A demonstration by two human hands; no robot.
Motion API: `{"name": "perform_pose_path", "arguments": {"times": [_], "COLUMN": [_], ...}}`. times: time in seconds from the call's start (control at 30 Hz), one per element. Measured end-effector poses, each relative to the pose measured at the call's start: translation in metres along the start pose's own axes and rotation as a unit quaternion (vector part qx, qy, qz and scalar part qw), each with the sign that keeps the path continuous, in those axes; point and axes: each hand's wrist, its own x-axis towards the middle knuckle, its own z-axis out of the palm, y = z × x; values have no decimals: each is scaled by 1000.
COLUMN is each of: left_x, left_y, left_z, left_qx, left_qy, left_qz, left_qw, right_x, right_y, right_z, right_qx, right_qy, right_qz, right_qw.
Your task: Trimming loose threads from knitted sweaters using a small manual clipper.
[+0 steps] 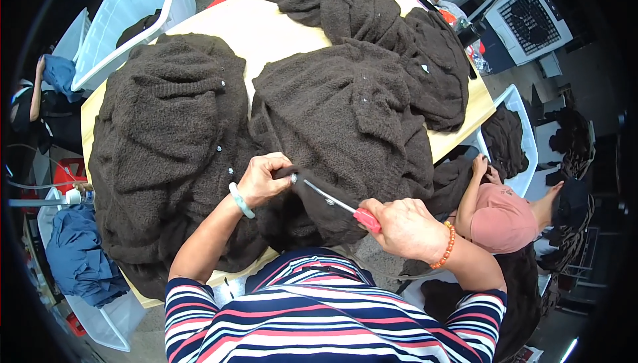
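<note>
My left hand (260, 180) is closed in a pinch on the edge of a dark brown knit garment (322, 220), close in front of my body. Beside its fingertips sits a shiny button (294, 178), and another button (329, 201) lies further along the same edge. A red-handled tool with a slim metal shaft (367, 219) is gripped in my right hand (413, 230). The shaft points left across the cloth, its tip near the button by my left fingers. From this angle the exact kind of tool cannot be made out.
Large piles of brown knitwear (166, 117) cover much of the pale wooden table (246, 24). A white bin (156, 14) stands at far left, and another bin with blue cloth (86, 257) at near left. On the right, a person in pink (502, 217) handles brown garments beside a bin (525, 130).
</note>
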Motion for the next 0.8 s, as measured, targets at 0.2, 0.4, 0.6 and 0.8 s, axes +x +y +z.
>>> {"name": "perform_pose_path", "arguments": {"times": [0.2,0.4,0.6,0.8], "left_x": [-12,-22,-28,-40], "left_y": [15,45,55,56], "left_z": [-12,-31,-25,-6], "left_qx": [0,1,-254,-188], "left_qy": [-18,12,-52,-1], "left_qz": [-29,15,-114,-57], "left_qw": [999,1000,959,981], "right_x": [3,-11,-24,-31], "right_y": [-1,10,-1,-8], "right_z": [-3,3,3,0], "right_qx": [-20,76,101,52], "right_qy": [26,118,107,39], "right_qz": [14,-30,-60,-45], "right_qw": [999,990,987,997]}}
